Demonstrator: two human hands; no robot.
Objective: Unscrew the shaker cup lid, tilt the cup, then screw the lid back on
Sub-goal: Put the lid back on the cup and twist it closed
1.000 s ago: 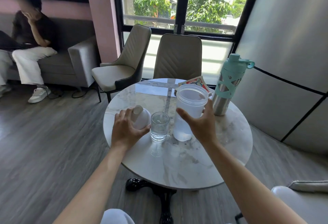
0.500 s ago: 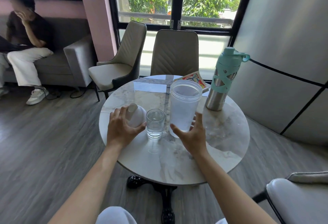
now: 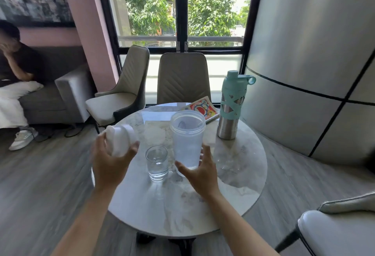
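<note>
The translucent shaker cup (image 3: 187,138) stands upright and uncapped on the round marble table (image 3: 233,190), with a wire ball visible inside near its rim. My right hand (image 3: 199,171) sits at the cup's base with fingers spread; whether it touches the cup is unclear. My left hand (image 3: 110,161) grips the white lid (image 3: 121,139), lifted off the table and tilted, to the left of the cup.
A small glass of water (image 3: 157,162) stands between my hands. A teal and steel bottle (image 3: 231,105) and a colourful booklet (image 3: 203,108) sit at the table's far side. Two chairs stand behind the table, another at the lower right. A person sits on the sofa at the left.
My left hand has lifted the lid off the table and tilted it. My right hand has slid down from the cup's side to its base, and the cup has settled upright.
</note>
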